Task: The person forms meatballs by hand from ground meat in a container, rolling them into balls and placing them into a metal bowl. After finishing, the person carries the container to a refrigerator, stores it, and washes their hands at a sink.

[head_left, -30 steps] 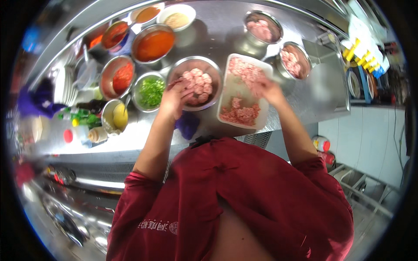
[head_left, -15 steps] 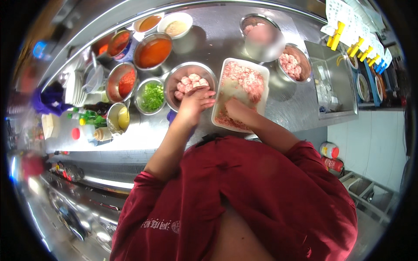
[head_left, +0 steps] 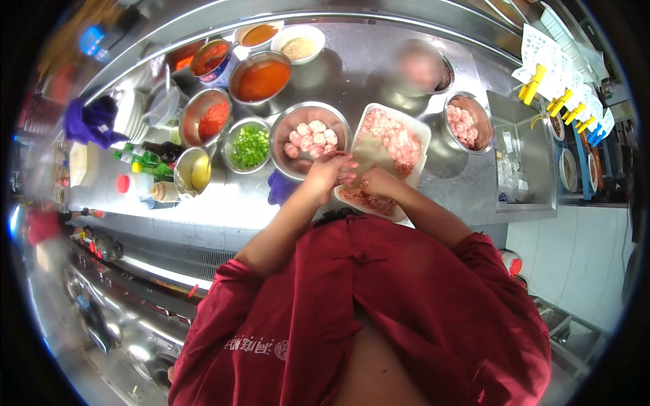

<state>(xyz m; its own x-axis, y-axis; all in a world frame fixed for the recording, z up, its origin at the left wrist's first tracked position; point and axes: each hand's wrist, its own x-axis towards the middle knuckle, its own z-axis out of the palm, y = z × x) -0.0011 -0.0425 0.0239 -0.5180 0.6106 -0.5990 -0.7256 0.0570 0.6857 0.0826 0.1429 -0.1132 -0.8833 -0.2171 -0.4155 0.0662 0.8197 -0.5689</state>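
My left hand (head_left: 330, 174) is open, its fingers stretched toward the tray, at the near right rim of a steel bowl (head_left: 276, 139) of pink meatballs (head_left: 313, 140). Nothing shows in its grip. Beside it my right hand (head_left: 381, 185) is closed, knuckles up, inside a white rectangular tray (head_left: 425, 128). Raw minced meat (head_left: 396, 143) lies along the far and right side of the tray, with more at the near end under my right hand. The fingers curl down around some of that meat; their tips are partly hidden.
Left of the meatballs stand bowls of chopped green onion (head_left: 248, 146), red chopped sauce (head_left: 213, 120) and orange liquid (head_left: 263, 80). Bottles (head_left: 145, 159) crowd the left. A steel bowl of meat lumps (head_left: 463, 123) is on the right, by a sink (head_left: 521, 169). A purple cloth (head_left: 279, 187) lies near me.
My left hand has moved from over the meatball bowl's near edge toward the tray, closer to my right hand. My right hand stays in the tray, now curled. The view has shifted.
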